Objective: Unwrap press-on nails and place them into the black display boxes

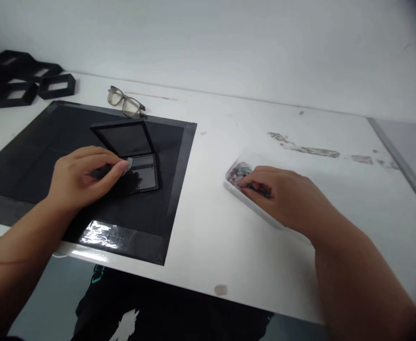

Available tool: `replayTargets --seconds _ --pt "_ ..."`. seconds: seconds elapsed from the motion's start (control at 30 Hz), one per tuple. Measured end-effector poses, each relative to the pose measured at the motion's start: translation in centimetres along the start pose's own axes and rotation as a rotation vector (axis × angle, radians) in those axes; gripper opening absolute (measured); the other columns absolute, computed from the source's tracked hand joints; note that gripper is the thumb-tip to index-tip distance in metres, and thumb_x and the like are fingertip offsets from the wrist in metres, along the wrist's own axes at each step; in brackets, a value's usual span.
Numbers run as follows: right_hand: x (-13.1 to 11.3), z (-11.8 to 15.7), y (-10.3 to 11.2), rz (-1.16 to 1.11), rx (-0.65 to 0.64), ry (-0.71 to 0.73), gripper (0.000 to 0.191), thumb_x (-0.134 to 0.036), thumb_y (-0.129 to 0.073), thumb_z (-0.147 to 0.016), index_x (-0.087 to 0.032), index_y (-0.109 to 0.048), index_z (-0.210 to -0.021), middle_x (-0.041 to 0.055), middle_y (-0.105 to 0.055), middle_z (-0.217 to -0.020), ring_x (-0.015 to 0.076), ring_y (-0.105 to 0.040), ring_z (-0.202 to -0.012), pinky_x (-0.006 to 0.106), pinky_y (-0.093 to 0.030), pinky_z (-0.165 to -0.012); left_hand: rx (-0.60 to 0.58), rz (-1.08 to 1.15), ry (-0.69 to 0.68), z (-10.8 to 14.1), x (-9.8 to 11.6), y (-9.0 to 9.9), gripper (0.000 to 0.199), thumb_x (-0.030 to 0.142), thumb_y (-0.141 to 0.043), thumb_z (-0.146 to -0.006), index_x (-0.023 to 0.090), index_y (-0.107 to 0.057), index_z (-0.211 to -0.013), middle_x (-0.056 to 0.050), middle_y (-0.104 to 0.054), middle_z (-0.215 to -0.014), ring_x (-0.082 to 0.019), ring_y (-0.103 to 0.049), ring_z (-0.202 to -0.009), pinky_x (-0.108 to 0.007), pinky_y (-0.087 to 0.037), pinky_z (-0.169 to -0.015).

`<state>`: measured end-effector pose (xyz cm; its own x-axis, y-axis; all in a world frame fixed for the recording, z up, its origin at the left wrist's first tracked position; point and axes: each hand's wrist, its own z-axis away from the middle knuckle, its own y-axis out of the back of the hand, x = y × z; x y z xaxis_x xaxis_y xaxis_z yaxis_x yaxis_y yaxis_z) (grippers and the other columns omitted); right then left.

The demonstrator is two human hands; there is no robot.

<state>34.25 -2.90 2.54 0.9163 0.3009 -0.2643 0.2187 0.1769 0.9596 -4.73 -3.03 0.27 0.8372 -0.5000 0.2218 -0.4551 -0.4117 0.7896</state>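
Observation:
My left hand point(85, 175) is closed in a pinch on a small translucent piece point(128, 165), just over a black hinged case point(146, 175). The case lies opened, its framed lid point(124, 137) tilted up at the back and its base glossy like a mirror. That case rests on a black mat point(172, 199). To the right, my right hand point(275, 194) reaches into a clear plastic tray point(241, 201) with its fingers pressed together among several small items point(238, 173). What those fingertips hold, if anything, is hidden.
Eyeglasses point(126, 102) lie at the mat's back edge. Several black box frames point(57, 86) are grouped at the back left. A white wall point(208, 47) closes off the table's rear. A grey strip point(399, 161) runs down the right side. Worn marks point(317, 151) show on the tabletop.

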Motion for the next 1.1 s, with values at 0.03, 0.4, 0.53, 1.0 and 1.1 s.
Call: replayTargets --seconds 0.03,0.4,0.53,1.0,1.1 --pt "0.2 0.0 0.1 0.0 0.007 -0.018 0.022 -0.044 -0.055 -0.09 -0.03 -0.072 -0.088 0.0 -0.071 -0.088 0.0183 -0.06 -0.069 0.03 -0.039 -0.058 -0.001 0.003 0.001 0.0 -0.1 0.0 0.015 0.029 -0.07 -0.09 0.016 -0.075 -0.084 -0.004 -0.074 -0.082 -0.013 -0.068 -0.077 -0.023 -0.052 -0.073" --pt "1.5 0.5 0.3 -0.092 -0.027 -0.135 0.033 -0.054 -0.063 -0.085 -0.035 -0.077 -0.109 0.0005 -0.065 -0.068 0.0156 -0.053 -0.052 0.028 -0.036 -0.045 -0.042 0.046 0.02 0.0 -0.4 0.3 0.017 0.029 -0.07 -0.09 0.015 -0.075 -0.082 -0.004 -0.074 -0.082 -0.012 -0.068 -0.078 -0.022 -0.052 -0.076" --pt "1.1 0.3 0.1 -0.074 0.043 -0.097 0.023 -0.048 -0.065 -0.085 -0.038 -0.079 -0.101 0.0006 -0.069 -0.078 0.0163 -0.057 -0.06 0.028 -0.039 -0.05 -0.048 0.051 0.038 0.0 -0.4 0.2 0.016 0.03 -0.07 -0.09 0.017 -0.075 -0.083 -0.003 -0.074 -0.083 -0.012 -0.069 -0.078 -0.022 -0.052 -0.076" --pt "0.1 0.2 0.0 0.068 0.086 -0.111 0.022 -0.041 -0.059 -0.091 -0.037 -0.078 -0.102 -0.0015 -0.071 -0.1 0.013 -0.058 -0.062 0.028 -0.038 -0.053 -0.061 0.058 0.078 0.1 -0.4 0.1 0.019 0.036 -0.068 -0.091 0.02 -0.075 -0.083 -0.001 -0.074 -0.085 -0.012 -0.069 -0.079 -0.022 -0.052 -0.074" --pt "-0.1 0.1 0.0 0.042 0.099 -0.096 0.021 -0.04 -0.058 -0.092 -0.035 -0.078 -0.096 -0.0019 -0.073 -0.1 0.0149 -0.061 -0.068 0.028 -0.039 -0.056 -0.075 0.061 0.091 0.2 -0.5 0.1 0.021 0.037 -0.066 -0.091 0.02 -0.074 -0.083 -0.001 -0.074 -0.085 -0.012 -0.069 -0.079 -0.023 -0.053 -0.076"
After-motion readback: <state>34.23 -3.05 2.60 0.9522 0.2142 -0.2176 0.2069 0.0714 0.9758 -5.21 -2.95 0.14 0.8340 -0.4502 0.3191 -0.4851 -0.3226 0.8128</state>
